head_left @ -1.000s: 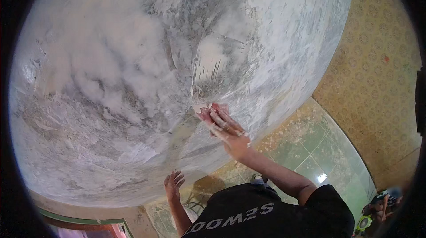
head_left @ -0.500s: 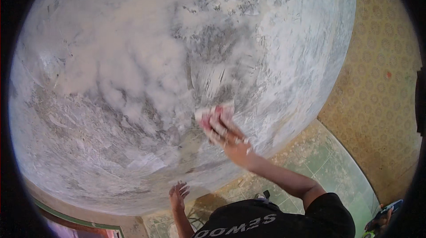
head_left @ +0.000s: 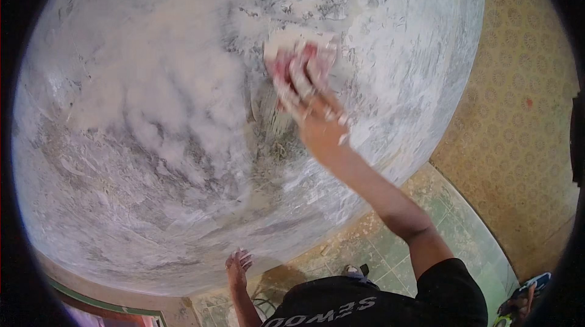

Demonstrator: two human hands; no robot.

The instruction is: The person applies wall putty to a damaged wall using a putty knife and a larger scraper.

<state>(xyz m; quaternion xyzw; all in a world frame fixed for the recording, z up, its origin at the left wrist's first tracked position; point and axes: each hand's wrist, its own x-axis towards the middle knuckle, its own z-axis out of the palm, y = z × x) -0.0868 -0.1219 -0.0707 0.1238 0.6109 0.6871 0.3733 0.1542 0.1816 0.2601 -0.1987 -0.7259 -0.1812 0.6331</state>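
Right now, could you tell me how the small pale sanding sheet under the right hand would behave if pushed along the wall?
The small pale sanding sheet looks thin, so probably floppy and light. Flattened by the right hand on the dusty grey plastered wall, it likely drags rather than slips.

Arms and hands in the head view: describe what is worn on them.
Both forearms are bare. The right hand is dusted with pale powder, fingers smeared reddish. A short black sleeve covers the right upper arm. The left hand is gloveless.
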